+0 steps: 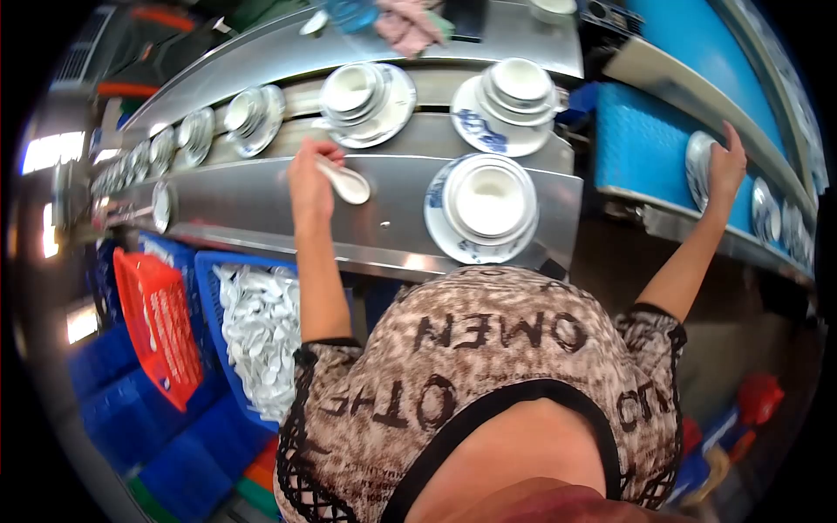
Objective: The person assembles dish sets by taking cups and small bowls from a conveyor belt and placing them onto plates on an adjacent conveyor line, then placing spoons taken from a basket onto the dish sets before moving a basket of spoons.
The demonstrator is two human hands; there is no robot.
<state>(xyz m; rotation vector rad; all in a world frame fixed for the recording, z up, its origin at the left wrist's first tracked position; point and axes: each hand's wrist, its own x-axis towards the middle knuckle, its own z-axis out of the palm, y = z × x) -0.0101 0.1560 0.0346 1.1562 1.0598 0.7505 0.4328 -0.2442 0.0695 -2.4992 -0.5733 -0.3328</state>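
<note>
White spoon [351, 186] observed in my left hand [316, 167], over the steel counter [384, 213] and left of the nearest place setting [491, 209]. Left fingers closed around the handle; spoon bowl points away from the palm. Right hand [727, 166] at a white plate [700, 170] on the blue conveyor [641, 144], fingers partly spread, index finger extended; contact at the plate's edge, but I cannot tell whether it is pinched. Writing: shirt [506, 336] carries large dark letters, inverted in this view; O, M, E and N make out in one row, with O, T, H and E in another; full wording uncertain, smaller print illegible. Red basket [159, 322] bears white characters, too blurred to read. No brand identified. Surroundings: nearest setting has nested white bowls on a blue-patterned plate; similar stacks [520, 85] and [353, 90] stand beyond, with a row of further stacks [248, 113] receding left. Blue basket [257, 336], heaped with white spoons [261, 349], sits below the counter beside the red one. Pink cloth [410, 26] lies at the far side. Obstructions: the nearest setting stands between my hands; a pale rail [689, 87] borders the conveyor beyond the right hand.
</note>
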